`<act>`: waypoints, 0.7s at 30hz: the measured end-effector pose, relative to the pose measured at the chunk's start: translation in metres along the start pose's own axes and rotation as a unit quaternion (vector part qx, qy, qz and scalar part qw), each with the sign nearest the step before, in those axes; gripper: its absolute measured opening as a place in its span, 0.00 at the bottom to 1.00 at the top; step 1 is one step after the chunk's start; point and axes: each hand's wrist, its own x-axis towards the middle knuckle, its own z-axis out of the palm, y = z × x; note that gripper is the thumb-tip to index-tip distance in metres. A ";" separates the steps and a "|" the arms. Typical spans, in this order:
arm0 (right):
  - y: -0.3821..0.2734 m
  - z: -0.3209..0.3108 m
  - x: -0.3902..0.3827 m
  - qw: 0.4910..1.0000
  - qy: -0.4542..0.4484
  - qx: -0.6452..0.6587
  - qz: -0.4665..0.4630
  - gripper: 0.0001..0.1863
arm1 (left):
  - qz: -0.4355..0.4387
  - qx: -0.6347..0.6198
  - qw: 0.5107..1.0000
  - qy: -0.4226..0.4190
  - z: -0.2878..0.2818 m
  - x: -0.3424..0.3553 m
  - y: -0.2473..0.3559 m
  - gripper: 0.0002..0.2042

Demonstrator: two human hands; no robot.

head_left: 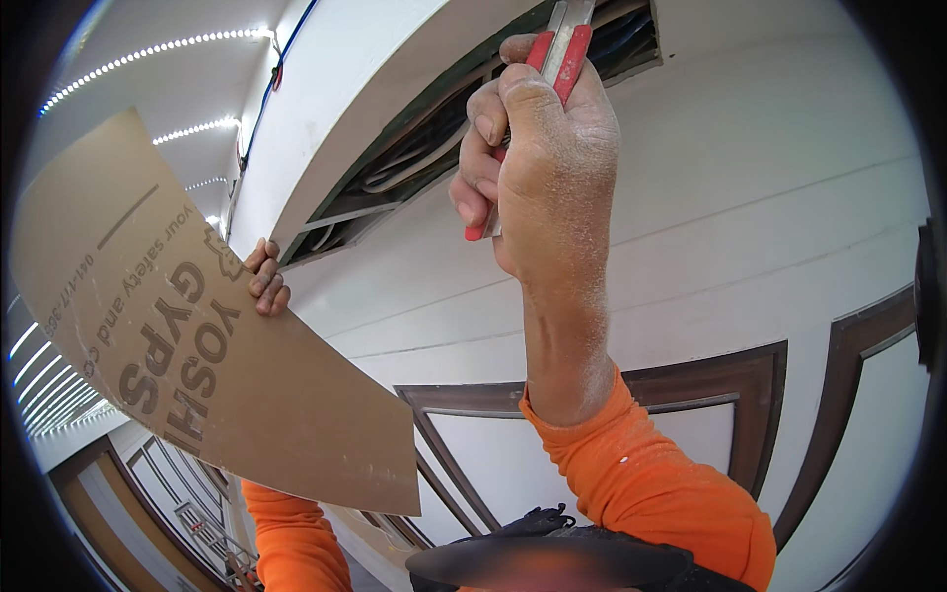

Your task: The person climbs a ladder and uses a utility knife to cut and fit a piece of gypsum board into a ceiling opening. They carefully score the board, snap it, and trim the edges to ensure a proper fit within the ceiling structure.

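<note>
My left hand [266,278] is closed over the edge of a brown paper-faced gypsum board piece [326,395], its fingertips showing on the printed face. The board hangs tilted at the left and covers most of my left forearm. Raised high, my right hand [557,158] grips a utility knife [573,65] with a red and silver body. The knife's upper end points up toward a long cut opening [424,148] and runs out of the picture, so its blade is hidden. White dust coats my right hand and wrist.
Cables and pipes [395,178] run inside the opening. A blue cable [264,89] hangs along the white bulkhead [335,79]. LED strips [158,49] light the ceiling at the left. Dark wooden frames [760,414] line the white wall, and a ladder [197,523] stands low at the left.
</note>
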 end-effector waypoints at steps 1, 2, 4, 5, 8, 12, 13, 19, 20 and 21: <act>-0.001 0.004 -0.001 1.000 -0.009 0.009 0.007 0.09 | -0.006 0.007 1.000 -0.014 -0.004 -0.006 0.009 0.16; 0.004 0.004 -0.003 0.999 -0.016 0.009 0.033 0.09 | -0.016 0.004 0.999 -0.031 -0.018 -0.006 0.010 0.17; 0.019 0.004 -0.011 0.996 -0.029 0.005 0.080 0.08 | -0.018 0.001 0.999 -0.031 -0.023 -0.005 0.007 0.17; 0.024 0.001 -0.016 0.997 -0.029 0.002 0.075 0.07 | -0.011 0.001 1.000 -0.014 -0.013 -0.003 0.003 0.17; 0.028 0.004 -0.023 0.999 -0.004 0.032 0.039 0.08 | -0.015 0.002 0.999 -0.042 -0.026 -0.002 0.007 0.17; 0.002 0.003 -0.007 0.999 0.000 0.030 0.014 0.13 | 0.009 0.007 0.999 -0.034 -0.007 0.000 0.000 0.17; 0.001 0.005 -0.007 0.999 0.002 0.029 0.020 0.13 | -0.009 0.007 0.999 -0.040 -0.013 -0.005 0.007 0.18; 0.010 0.003 -0.010 0.998 -0.007 0.000 0.065 0.12 | -0.004 0.020 0.999 -0.040 -0.019 -0.006 0.006 0.28; 0.016 0.001 -0.012 0.997 -0.024 -0.011 0.069 0.11 | -0.004 0.022 0.999 -0.042 -0.014 -0.005 0.006 0.29; 0.019 0.000 -0.014 0.996 -0.041 -0.022 0.073 0.11 | -0.004 0.022 0.999 -0.044 -0.012 -0.004 0.006 0.29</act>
